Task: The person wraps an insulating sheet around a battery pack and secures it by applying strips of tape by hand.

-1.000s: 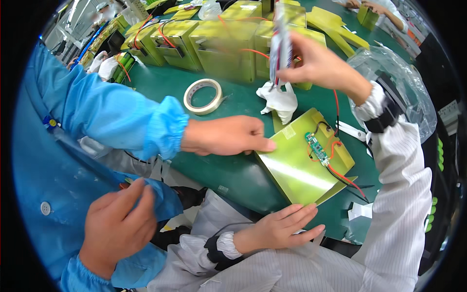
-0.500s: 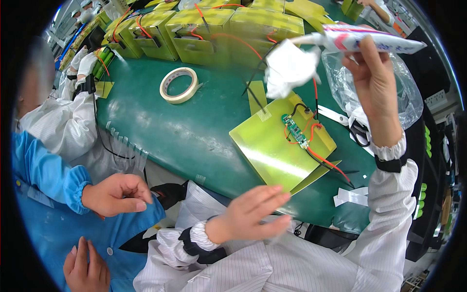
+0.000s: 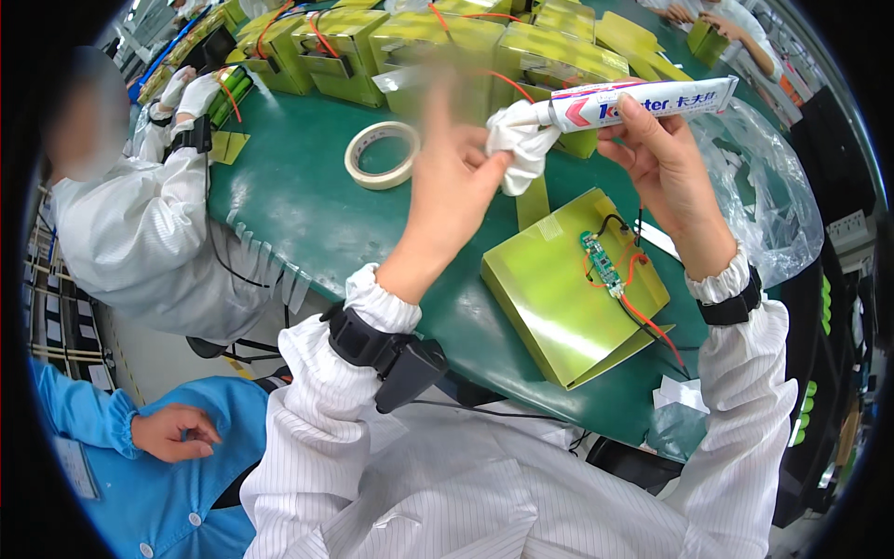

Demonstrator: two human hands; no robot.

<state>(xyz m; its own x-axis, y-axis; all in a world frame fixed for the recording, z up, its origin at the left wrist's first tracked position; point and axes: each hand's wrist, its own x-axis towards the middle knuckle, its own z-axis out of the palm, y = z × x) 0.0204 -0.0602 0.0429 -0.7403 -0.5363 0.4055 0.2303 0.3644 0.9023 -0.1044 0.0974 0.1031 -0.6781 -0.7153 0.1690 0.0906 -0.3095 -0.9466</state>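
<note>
Table: green point(image 3: 279, 205), with the box point(image 3: 559, 303) lying on its nearer right part, no hand on it.
Box: yellow-green, its broad upper face shiny.
Left hand point(image 3: 452, 177): just come up from beside the box, so both hands are now at the 1 tube point(image 3: 643, 101); forefinger stretched out and blurred, thumb against the white cloth point(image 3: 521, 149); whether it grips I can't tell.
Right hand point(image 3: 666, 168): thumb and fingers pinched around the tube.
Tube: in the air beyond the box, nearly level, white with red and blue marks.
Cloth: bunched at the tube's left end.
</note>
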